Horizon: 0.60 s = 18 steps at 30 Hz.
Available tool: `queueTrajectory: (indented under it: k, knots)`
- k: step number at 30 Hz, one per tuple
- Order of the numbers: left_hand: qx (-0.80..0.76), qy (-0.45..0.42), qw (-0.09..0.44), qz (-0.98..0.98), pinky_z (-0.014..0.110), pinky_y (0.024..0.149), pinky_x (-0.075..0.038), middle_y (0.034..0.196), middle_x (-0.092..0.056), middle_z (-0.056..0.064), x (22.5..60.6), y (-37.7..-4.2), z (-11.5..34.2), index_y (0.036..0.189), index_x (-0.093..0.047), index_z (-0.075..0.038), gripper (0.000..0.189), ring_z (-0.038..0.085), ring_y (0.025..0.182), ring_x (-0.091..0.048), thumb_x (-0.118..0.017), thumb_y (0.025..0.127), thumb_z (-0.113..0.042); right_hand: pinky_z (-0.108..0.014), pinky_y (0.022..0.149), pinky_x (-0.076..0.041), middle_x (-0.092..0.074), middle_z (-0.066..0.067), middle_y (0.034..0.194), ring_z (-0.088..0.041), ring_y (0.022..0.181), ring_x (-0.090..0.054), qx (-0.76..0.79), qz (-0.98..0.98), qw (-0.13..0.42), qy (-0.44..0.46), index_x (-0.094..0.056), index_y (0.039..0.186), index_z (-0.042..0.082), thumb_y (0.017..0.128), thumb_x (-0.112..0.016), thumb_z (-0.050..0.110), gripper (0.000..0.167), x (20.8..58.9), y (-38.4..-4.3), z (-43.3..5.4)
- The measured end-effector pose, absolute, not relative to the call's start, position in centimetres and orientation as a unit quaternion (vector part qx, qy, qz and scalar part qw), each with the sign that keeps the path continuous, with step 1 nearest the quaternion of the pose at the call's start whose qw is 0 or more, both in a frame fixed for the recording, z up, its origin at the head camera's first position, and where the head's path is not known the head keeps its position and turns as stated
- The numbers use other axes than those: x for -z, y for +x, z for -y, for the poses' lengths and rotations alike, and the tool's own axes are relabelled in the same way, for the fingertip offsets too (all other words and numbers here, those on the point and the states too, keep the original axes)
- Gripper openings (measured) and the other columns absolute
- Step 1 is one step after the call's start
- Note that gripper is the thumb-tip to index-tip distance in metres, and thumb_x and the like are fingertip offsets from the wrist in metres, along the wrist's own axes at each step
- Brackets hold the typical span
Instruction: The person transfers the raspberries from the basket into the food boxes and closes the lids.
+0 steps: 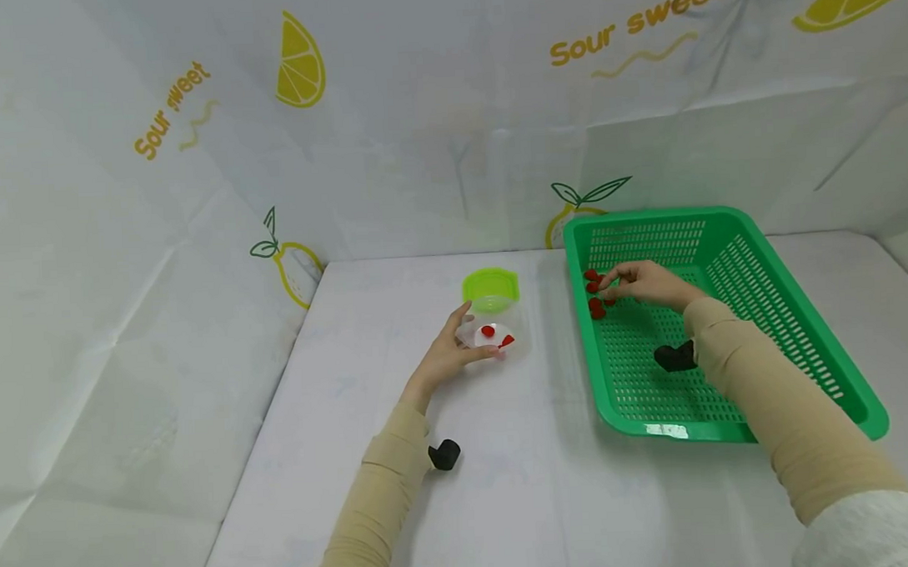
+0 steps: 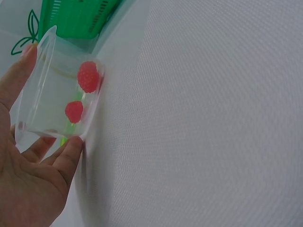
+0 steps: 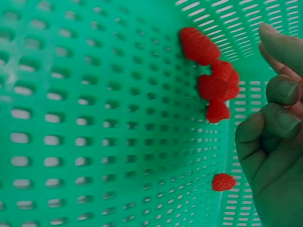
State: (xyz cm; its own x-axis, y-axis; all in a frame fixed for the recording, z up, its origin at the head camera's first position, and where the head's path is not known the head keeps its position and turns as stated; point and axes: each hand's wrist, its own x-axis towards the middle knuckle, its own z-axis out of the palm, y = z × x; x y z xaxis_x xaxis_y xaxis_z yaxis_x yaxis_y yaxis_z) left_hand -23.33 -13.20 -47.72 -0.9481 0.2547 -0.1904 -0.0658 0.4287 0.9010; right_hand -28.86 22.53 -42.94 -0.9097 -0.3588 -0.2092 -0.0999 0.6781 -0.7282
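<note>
1. I see bare white table (image 1: 506, 482) between the clear cup (image 1: 489, 336) and the green basket (image 1: 801, 321); a hand could pass there.
2. The basket's raised left wall (image 1: 587, 345) stands between the raspberries (image 1: 594, 291) and the cup.
3. The green lid (image 1: 490, 289) sits just behind the cup.
4. My left hand (image 1: 449, 354) blocks the cup's near-left side.

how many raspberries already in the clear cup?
2. Both raspberries sit at the bottom of the clear cup the left hand holds: one nearer the basket side, one beside it. None looks hidden behind them.
</note>
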Motion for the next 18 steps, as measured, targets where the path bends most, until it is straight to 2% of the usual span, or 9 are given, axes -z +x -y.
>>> queueTrajectory:
  k: [4,7,10,13,18]
  knots:
    - [-0.532,0.057,0.151,-0.831,0.032,0.086,-0.043,0.146,-0.035,-0.010,47.7,-23.3,13.3,0.145,-0.018,-0.044,0.098,0.019,0.100,-0.051,-0.080,0.069,-0.044,-0.044,0.085,-0.044,-0.061,-0.015,0.108,-0.030,0.104,-0.052,0.359,-0.905,0.177,-0.142,-0.061,0.113,0.006,0.092,-0.057,0.033,0.034,43.6,-28.8,-22.5]
    - [-0.532,0.058,0.152,-0.831,0.032,0.087,-0.043,0.147,-0.034,-0.011,47.7,-23.2,13.4,0.145,-0.017,-0.043,0.097,0.019,0.102,-0.050,-0.079,0.070,-0.043,-0.048,0.089,-0.044,-0.058,-0.018,0.120,-0.034,0.112,-0.051,0.350,-0.906,0.181,-0.153,-0.061,0.114,0.005,0.092,-0.057,0.031,0.034,44.0,-28.9,-22.3]
    - [-0.532,0.056,0.159,-0.830,0.032,0.088,-0.043,0.148,-0.033,-0.011,47.5,-23.3,13.5,0.146,-0.016,-0.042,0.097,0.019,0.104,-0.048,-0.078,0.072,-0.041,-0.048,0.088,-0.045,-0.058,-0.019,0.120,-0.034,0.110,-0.052,0.342,-0.907,0.182,-0.165,-0.062,0.112,0.004,0.092,-0.059,0.028,0.032,44.3,-29.1,-22.1]
    - [-0.532,0.058,0.165,-0.828,0.031,0.086,-0.043,0.149,-0.032,-0.006,46.6,-22.9,13.4,0.148,-0.015,-0.037,0.096,0.020,0.103,-0.048,-0.077,0.075,-0.036,-0.044,0.084,-0.047,-0.060,-0.018,0.115,-0.030,0.103,-0.055,0.328,-0.910,0.180,-0.179,-0.063,0.109,0.004,0.090,-0.060,0.024,0.027,44.6,-29.2,-22.0]
    - [-0.535,0.058,0.154,-0.829,0.030,0.085,-0.043,0.146,-0.035,-0.009,47.5,-23.2,13.3,0.145,-0.018,-0.044,0.096,0.019,0.101,-0.050,-0.079,0.071,-0.041,-0.034,0.072,-0.043,-0.060,-0.010,0.094,-0.020,0.083,-0.052,0.295,-0.918,0.180,-0.197,-0.063,0.103,0.005,0.089,-0.063,0.022,0.021,44.9,-29.2,-21.7]
